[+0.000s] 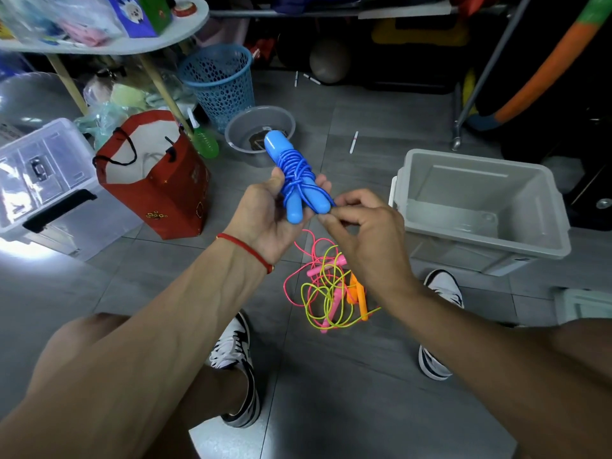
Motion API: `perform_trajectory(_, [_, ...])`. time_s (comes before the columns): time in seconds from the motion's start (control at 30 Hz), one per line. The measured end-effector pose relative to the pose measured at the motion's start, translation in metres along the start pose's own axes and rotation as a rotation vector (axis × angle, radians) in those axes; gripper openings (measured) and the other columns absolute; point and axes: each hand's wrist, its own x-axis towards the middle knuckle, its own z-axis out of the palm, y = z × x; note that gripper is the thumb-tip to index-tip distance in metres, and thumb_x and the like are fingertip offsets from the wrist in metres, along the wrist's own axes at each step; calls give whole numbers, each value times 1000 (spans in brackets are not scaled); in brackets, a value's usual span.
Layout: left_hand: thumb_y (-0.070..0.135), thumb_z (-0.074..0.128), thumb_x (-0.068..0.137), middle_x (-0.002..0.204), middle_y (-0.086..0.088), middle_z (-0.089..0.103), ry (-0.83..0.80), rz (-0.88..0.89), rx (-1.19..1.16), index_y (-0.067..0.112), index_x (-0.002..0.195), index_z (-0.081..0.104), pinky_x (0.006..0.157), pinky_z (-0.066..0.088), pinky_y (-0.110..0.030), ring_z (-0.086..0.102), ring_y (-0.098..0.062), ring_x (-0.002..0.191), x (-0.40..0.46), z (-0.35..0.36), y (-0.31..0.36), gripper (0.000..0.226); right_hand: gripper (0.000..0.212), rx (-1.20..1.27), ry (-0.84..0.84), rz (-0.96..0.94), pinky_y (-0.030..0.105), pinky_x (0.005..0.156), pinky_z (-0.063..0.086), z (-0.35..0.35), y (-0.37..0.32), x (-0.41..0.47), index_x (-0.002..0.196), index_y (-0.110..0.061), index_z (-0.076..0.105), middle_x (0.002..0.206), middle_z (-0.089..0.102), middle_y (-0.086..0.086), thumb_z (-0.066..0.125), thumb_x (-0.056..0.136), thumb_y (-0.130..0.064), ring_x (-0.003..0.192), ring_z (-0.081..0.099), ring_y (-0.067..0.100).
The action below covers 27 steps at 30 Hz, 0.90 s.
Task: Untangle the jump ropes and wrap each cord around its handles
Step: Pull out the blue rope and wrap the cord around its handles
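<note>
Grey matte floor tiles (331,409) fill the frame, with a pale hard-plastic storage bin (543,220) at right. At centre, the left hand (268,210) cradles the glossy blue plastic jump-rope handles (291,180), its smooth blue cord (296,168) already coiled tight round them. The right hand (364,240) pinches the cord's loose end beside the handles, apparently tucking it in. Lower centre, thin pink and yellow-green cords with pink and orange handles (331,289) lie knotted together on the floor, untouched.

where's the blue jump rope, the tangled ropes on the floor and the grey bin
blue jump rope (295,173), head view, on the wrapped cord
tangled ropes (326,286), head view, middle of the tangle
grey bin (548,226), head view, right wall
</note>
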Motion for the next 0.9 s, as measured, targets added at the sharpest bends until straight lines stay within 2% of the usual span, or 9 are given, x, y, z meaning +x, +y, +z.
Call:
perform_trajectory(0.13, [28, 33, 108, 104, -21, 62, -40, 12, 84, 1, 131, 51, 84, 56, -43, 65, -29, 92, -1, 0, 2, 39, 14, 122, -1, 92, 12, 74, 53, -3, 6, 7, 96, -12, 81, 95, 69, -3, 79, 83, -11, 83, 65, 5])
perform_trajectory(0.23, [32, 34, 107, 107, -14, 59, -115, -6, 268, 9, 125, 52, 85, 54, -39, 62, -24, 88, 0, -3, 2, 34, 15, 100, -37, 84, 11, 74, 53, -7, 8, 12, 95, -10, 80, 98, 69, -1, 81, 80, -11, 83, 65, 4])
perform_trajectory(0.33, [42, 36, 105, 109, -10, 67, -154, -93, 464, 16, 123, 58, 83, 53, -42, 61, -23, 90, -4, -7, 2, 38, 12, 104, -33, 94, 18, 69, 53, -16, 7, 21, 88, -17, 80, 95, 66, -3, 84, 77, -15, 75, 65, 9])
perform_trajectory(0.43, [38, 37, 106, 117, -15, 65, -187, -87, 479, 8, 132, 54, 92, 53, -49, 62, -30, 104, -5, -10, 0, 43, 11, 103, -116, 193, 31, 71, 57, -24, 7, 26, 81, -20, 77, 87, 71, -3, 84, 75, -13, 73, 68, 12])
perform_trajectory(0.5, [32, 38, 107, 124, -20, 60, -194, -57, 428, -1, 138, 48, 88, 57, -49, 63, -32, 107, -6, -9, -1, 47, 12, 131, -168, 291, 36, 76, 60, -28, 7, 28, 77, -24, 75, 81, 74, -7, 82, 76, -14, 74, 71, 11])
perform_trajectory(0.57, [29, 37, 107, 123, -21, 60, -204, -12, 444, -3, 139, 47, 86, 59, -45, 65, -30, 104, -5, -10, -3, 46, 10, 206, -216, 365, 40, 79, 60, -33, 8, 31, 80, -20, 75, 82, 76, -6, 77, 78, -10, 78, 73, 14])
perform_trajectory(0.67, [23, 35, 108, 110, -13, 66, -226, 74, 515, -5, 135, 49, 90, 57, -42, 68, -24, 94, -4, -10, -7, 41, 15, 219, -205, 412, 35, 72, 59, -38, 8, 34, 84, -20, 73, 81, 76, -3, 69, 80, -6, 77, 73, 16])
perform_trajectory(0.73, [20, 36, 107, 105, -11, 68, -238, 121, 568, -6, 132, 51, 92, 55, -41, 69, -22, 90, -5, -8, -12, 39, 18, 333, -180, 470, 39, 78, 62, -39, 5, 34, 92, -19, 70, 88, 75, 2, 65, 82, -5, 80, 74, 16])
perform_trajectory(0.9, [14, 45, 104, 130, -28, 60, -305, 203, 681, -7, 135, 51, 102, 50, -41, 62, -32, 112, -8, 2, -29, 38, 34, 408, -206, 498, 46, 86, 60, -49, -2, 32, 111, -24, 63, 99, 75, -2, 71, 82, -38, 91, 73, 13])
